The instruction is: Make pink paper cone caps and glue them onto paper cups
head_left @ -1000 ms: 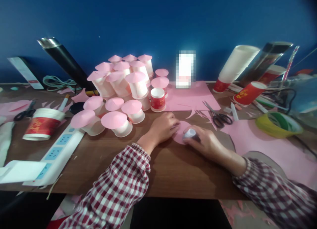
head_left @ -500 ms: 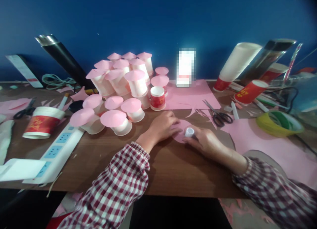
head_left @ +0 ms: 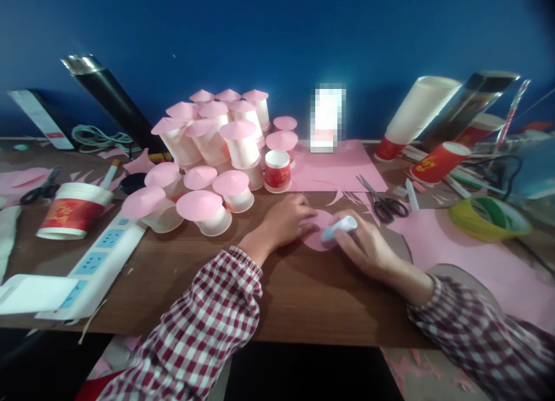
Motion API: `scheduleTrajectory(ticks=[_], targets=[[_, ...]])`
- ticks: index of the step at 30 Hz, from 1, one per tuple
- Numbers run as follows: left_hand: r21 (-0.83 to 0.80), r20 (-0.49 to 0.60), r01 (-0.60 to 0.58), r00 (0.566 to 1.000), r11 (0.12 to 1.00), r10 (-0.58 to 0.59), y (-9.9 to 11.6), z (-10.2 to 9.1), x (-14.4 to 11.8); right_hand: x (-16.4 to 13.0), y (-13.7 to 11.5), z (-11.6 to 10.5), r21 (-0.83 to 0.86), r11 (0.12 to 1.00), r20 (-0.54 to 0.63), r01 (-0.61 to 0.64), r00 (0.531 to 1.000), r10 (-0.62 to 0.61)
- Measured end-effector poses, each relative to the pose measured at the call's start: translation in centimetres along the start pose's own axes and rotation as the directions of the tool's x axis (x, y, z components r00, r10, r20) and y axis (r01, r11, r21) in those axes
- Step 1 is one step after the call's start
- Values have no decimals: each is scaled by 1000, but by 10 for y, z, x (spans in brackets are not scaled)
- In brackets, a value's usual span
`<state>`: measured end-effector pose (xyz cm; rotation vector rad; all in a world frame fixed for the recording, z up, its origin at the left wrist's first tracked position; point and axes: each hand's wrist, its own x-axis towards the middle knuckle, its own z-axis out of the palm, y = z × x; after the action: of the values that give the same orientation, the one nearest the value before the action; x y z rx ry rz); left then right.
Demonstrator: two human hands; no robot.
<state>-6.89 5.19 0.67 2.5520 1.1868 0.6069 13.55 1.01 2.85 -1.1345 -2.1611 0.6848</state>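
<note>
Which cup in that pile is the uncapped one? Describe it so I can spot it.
Start at the cluster of pink-capped white cups left of centre on the wooden table. At its right edge stands a small red-banded cup. It alone there is upright, open-topped and capless.

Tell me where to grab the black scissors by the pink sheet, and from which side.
Grip the scissors at the two black handle loops, coming from the near right. They lie flat on the table with the blades open and pointing away to the left, over the pink sheet's edge. The loops face the right hand, though it holds a glue stick.
</note>
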Motion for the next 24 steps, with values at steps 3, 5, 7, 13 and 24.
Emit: scheduleTrajectory(ticks=[3,5,7,13,24], targets=[[14,8,0,1000,1000,0,0,0,1,1,-2,1,-62,998,64,19,998,-15],[17,16,4,1000,1000,-5,0,0,2,3,-1,2,-110,994,114,29,993,-16],[12,28,13,1000,1000,-13,1,-1,3,4,0,4,-155,987,143,47,989,-25],[10,37,15,999,1000,-15,0,-2,3,5,0,8,-232,970,136,66,990,-35],[-31,12,23,1000,999,-23,2,-3,0,2,5,-1,254,963,-137,-92,982,130]])
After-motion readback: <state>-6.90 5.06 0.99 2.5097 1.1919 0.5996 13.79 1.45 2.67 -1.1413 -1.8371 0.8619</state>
